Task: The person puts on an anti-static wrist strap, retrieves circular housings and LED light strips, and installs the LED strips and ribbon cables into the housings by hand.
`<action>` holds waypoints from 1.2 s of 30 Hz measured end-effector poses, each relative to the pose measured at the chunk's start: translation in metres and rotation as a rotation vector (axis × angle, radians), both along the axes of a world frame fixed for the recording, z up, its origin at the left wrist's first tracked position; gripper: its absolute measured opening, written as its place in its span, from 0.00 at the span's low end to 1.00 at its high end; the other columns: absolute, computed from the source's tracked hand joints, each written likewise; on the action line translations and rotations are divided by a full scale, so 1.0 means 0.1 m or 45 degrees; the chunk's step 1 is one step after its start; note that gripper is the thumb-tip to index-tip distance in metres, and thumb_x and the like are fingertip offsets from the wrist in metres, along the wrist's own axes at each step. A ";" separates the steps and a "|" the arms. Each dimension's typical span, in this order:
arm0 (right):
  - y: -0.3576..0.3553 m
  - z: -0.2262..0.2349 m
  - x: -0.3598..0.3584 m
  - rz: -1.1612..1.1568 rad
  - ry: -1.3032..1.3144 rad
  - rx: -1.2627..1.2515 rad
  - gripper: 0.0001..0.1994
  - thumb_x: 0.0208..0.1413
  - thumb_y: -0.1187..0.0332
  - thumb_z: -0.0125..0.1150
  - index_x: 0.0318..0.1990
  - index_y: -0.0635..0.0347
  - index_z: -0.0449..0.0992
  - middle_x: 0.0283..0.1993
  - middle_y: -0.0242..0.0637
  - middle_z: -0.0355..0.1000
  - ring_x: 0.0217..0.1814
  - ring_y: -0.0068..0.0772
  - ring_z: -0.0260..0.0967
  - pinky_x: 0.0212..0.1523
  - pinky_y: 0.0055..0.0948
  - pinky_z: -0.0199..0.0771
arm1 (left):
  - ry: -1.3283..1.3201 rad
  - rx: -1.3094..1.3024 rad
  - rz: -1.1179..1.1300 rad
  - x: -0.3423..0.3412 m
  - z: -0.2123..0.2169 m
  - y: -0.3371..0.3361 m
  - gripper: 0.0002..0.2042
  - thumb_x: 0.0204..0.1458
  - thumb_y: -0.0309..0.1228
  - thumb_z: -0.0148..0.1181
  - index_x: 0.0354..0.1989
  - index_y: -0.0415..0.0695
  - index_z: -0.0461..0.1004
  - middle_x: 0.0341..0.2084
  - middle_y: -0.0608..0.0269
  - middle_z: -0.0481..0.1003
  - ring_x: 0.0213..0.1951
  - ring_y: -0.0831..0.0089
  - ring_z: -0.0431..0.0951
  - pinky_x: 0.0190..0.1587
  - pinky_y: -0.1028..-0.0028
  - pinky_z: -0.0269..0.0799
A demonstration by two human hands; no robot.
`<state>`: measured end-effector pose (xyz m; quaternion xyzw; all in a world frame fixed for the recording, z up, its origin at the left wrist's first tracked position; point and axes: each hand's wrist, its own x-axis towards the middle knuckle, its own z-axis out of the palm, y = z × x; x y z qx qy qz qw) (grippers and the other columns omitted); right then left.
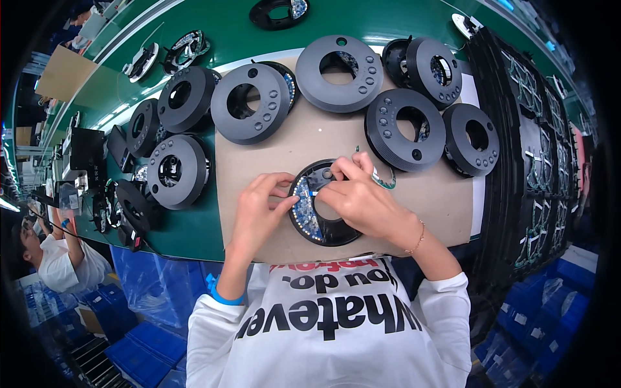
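Note:
A round black housing with a hole in its middle lies on the brown board in front of me. A blue curved circuit board is set in its left side. My left hand grips the housing's left rim, thumb and fingertips at the circuit board's edge. Over the upper right of the housing, my right hand is closed in a pinch, its fingertips by a small white piece at the board's inner edge. A thin green cable loops out from behind this hand; its held part is hidden by the fingers.
Several dark grey ring-shaped covers stand around the brown work board. Black trays of green cables flank it on the right. Blue bins are below the green table. Another person sits far left.

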<state>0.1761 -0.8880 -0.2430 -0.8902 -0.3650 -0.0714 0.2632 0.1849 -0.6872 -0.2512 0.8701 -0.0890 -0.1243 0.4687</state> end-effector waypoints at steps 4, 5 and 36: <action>0.02 -0.01 0.03 -0.020 0.001 0.073 0.04 0.36 0.73 0.54 0.24 0.60 0.70 0.19 0.31 0.66 0.37 0.35 0.57 0.43 0.36 0.52 | 0.079 -0.016 0.011 0.00 0.02 -0.02 0.16 0.40 0.17 0.61 0.41 0.38 0.73 0.32 0.59 0.74 0.32 0.75 0.76 0.33 0.76 0.76; 0.02 -0.02 0.03 -0.029 0.000 0.123 0.04 0.35 0.74 0.54 0.22 0.61 0.69 0.19 0.32 0.66 0.38 0.36 0.57 0.43 0.37 0.51 | 0.074 -0.029 -0.001 0.01 0.02 -0.02 0.16 0.40 0.17 0.61 0.41 0.38 0.73 0.33 0.59 0.74 0.32 0.75 0.76 0.33 0.76 0.76; 0.06 -0.02 0.01 -0.093 0.042 0.176 0.06 0.36 0.74 0.62 0.26 0.56 0.75 0.26 0.23 0.71 0.39 0.32 0.59 0.46 0.35 0.50 | -0.097 -0.021 -0.089 0.05 0.05 0.03 0.06 0.40 0.24 0.64 0.28 0.40 0.77 0.22 0.64 0.73 0.22 0.76 0.69 0.25 0.77 0.64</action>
